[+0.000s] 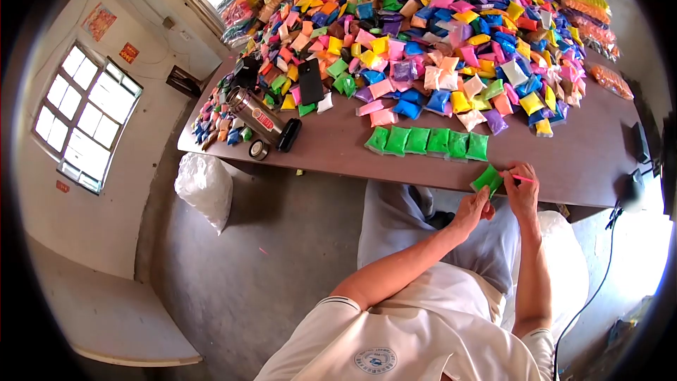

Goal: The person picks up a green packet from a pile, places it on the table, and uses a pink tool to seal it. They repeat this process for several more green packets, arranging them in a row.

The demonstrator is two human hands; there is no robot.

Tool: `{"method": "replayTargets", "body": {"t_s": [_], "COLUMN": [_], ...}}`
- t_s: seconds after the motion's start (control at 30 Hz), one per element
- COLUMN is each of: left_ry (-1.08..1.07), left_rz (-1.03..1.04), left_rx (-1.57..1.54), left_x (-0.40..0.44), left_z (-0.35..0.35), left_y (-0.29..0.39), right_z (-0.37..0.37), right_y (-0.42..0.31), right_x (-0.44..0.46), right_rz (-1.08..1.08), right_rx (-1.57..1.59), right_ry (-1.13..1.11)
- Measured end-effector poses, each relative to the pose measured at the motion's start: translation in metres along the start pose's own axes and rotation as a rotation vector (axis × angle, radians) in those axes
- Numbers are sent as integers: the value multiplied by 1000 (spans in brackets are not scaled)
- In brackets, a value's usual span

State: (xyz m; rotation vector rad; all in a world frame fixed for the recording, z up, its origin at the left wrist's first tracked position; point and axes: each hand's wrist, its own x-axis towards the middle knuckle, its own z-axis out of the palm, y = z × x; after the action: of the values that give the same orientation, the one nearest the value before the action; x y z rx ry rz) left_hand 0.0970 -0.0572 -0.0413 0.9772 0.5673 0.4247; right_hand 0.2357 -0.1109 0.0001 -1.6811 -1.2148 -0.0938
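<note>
Much closer to the right end of the green row [437, 142] than the left, on its near side: pinching a slanted green packet [485, 179] in the closed-up left hand [474, 210]. Gripping a pink stick [523, 179] in the curled right hand [522, 196], farther right.

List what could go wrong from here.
The left hand holds a green packet near the front edge of the table; if it slips, it could fall to the floor.
The pink stick in the right hand might pierce the packet, though its tip is unclear.
The loose heap could slide into the six-packet green row.
</note>
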Motion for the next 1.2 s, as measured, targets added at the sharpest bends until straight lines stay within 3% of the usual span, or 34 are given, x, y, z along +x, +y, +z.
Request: {"method": "replayTargets", "body": {"t_s": [0.17, 0.23, 0.37, 0.43, 0.57, 0.63, 0.73, 0.9, 0.97, 1.07, 1.13, 1.2], "left_ry": [-18, -25, -18, -21, -24, -23, -24, -16, -4, -14, -2, 14], "left_rz": [6, 2, 2, 8, -2, 5, 15, 17, -7, 8, -6, -17], "left_rx": [47, 42, 2, -3, 23, 23, 8, 2, 40, 12, -3, -16], "left_x": [-2, -2, 0, 0, -1, 0, 0, -2, -1, 0, 0, -1], "left_z": [-6, -6, -4, -4, -6, -8, -5, -5, -8, -8, -3, -2], "left_y": [-6, -6, -4, -3, -4, -8, -6, -1, -3, -7, -4, 0], "right_z": [-5, -3, 8, 8, 0, -6, -4, -5, -11, -7, 0, 10], "right_y": [-22, -30, -19, -8, -13, -29, -32, -2, -15, -32, -37, -29], "right_x": [1, -2, 1, 6, 12, 4, -5, 1, 5, -1, -3, -4], "right_rz": [61, -51, -58, -16, 69, -29, 3, 58, 46, 2, -41, -40], "right_rx": [122, 98, 43, -7, 76, 99, 67, 86, 99, 126, 72, 84], "right_ry": [50, -111, -135, -16, 16, -72, -159, 86, 86, 0, -177, -144]}}
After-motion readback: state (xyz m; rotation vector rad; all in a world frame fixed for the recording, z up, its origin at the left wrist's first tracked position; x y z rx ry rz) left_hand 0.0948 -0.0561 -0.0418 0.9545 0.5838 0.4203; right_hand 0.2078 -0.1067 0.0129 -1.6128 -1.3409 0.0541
